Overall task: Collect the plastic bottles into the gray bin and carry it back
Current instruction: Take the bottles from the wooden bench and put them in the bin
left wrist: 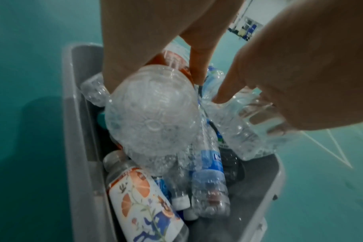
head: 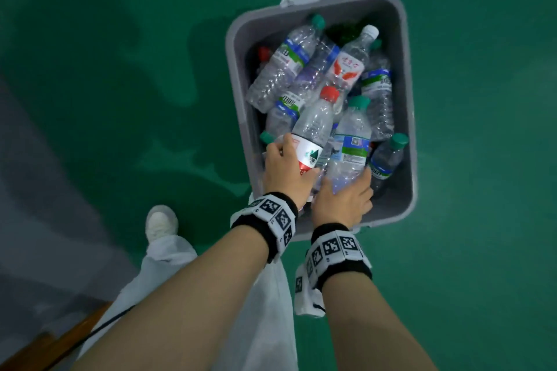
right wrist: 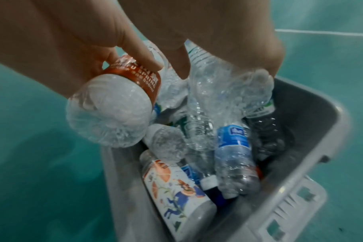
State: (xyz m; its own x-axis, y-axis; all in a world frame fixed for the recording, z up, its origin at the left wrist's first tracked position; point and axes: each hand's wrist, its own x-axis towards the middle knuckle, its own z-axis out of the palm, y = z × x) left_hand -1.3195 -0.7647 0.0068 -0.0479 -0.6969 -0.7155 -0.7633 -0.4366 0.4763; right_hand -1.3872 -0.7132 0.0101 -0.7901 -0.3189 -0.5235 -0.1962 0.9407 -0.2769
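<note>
Over the gray bin (head: 405,75) on the green floor (head: 120,69), both hands hold bottles base-first: the left hand (head: 281,169) grips a red-capped bottle (head: 313,129), the right hand (head: 346,200) a green-capped bottle (head: 349,141). Only the wrist views reveal a floral-labelled bottle (left wrist: 141,204) deep inside. Clear, crumpled bottles heap the bin.

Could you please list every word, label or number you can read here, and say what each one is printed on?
"SPRING": white letters on the red label of the red-capped bottle held by the left hand.
Remaining print on that red label: blurred, unreadable.
Labels on the other bottles in the gray bin: too small or blurred.
Wristband markers: patterns, not text.
</note>
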